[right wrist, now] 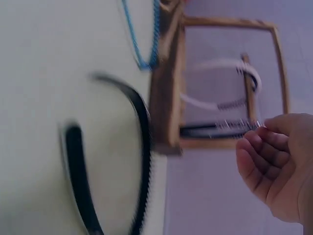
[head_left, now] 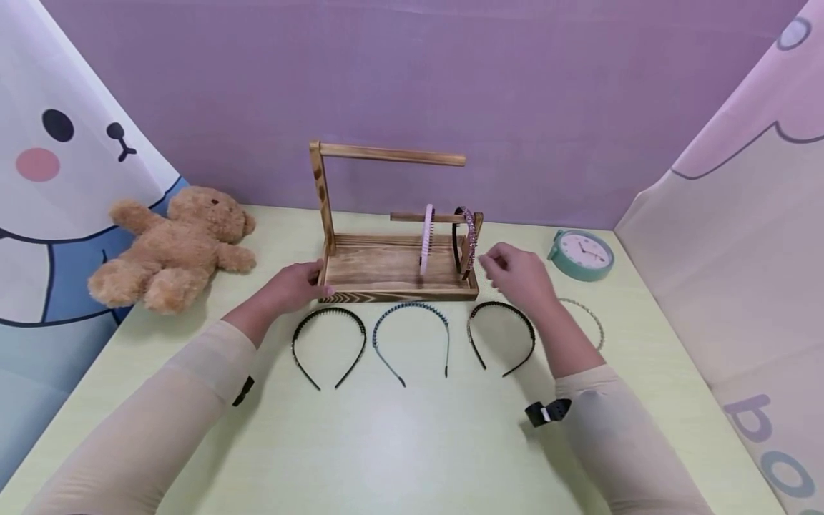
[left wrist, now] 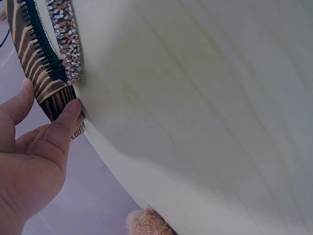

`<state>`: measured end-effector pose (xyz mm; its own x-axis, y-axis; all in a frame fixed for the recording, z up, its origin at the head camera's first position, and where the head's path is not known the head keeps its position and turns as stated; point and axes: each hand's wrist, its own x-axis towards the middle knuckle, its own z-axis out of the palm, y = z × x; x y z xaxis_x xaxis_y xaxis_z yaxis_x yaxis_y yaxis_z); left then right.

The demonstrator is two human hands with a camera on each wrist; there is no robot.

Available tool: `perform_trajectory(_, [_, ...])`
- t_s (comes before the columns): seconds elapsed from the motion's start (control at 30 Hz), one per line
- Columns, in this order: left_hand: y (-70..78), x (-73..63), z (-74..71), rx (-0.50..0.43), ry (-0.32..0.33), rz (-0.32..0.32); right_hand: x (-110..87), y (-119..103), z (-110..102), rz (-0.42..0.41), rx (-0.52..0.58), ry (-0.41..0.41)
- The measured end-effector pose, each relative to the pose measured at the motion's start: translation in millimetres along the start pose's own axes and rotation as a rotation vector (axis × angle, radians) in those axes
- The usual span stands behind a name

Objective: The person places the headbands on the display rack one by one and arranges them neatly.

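Note:
A wooden stand with a tray base and two bars stands at the back. My left hand grips the tray's left front corner, thumb and fingers on either side in the left wrist view. On the lower bar hang a pale pink headband and, right of it, a glittery purple headband. My right hand is just right of the glittery one, fingers loosely curled; its fingertips overlap that headband in the right wrist view. The upper bar is bare.
In front of the stand lie a black headband, a blue headband, another dark headband and a beaded headband, partly behind my right arm. A teddy bear lies left; a green clock sits right.

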<state>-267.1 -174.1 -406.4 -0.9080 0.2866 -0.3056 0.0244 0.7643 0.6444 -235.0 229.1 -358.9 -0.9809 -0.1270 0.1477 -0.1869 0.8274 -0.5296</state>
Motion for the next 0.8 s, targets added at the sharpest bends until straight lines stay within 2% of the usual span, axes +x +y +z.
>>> perform_trajectory(0.13, [0.5, 0.6, 0.2, 0.0, -0.003, -0.002, -3.5, 26.5, -24.7, 0.082, -0.063, -0.079])
perform_trajectory(0.27, [0.4, 0.7, 0.3, 0.004, -0.005, -0.007, -9.9, 55.8, -40.4, 0.168, -0.106, -0.21])
perform_trajectory(0.47, [0.0, -0.1, 0.1, 0.007, -0.001, -0.007, -18.4, 90.4, -40.0, 0.329, -0.114, -0.463])
perform_trajectory(0.53, [0.3, -0.6, 0.3, 0.006, 0.001, -0.001, -19.9, 99.3, -36.2, 0.365, -0.123, -0.52])
perform_trajectory(0.63, [0.6, -1.1, 0.5, -0.001, 0.003, 0.001, -21.1, 108.7, -30.8, 0.4, -0.12, -0.556])
perform_trajectory(0.8, [0.9, -1.8, 0.5, 0.002, 0.003, 0.002, -18.4, 110.3, -26.6, 0.423, -0.098, -0.55])
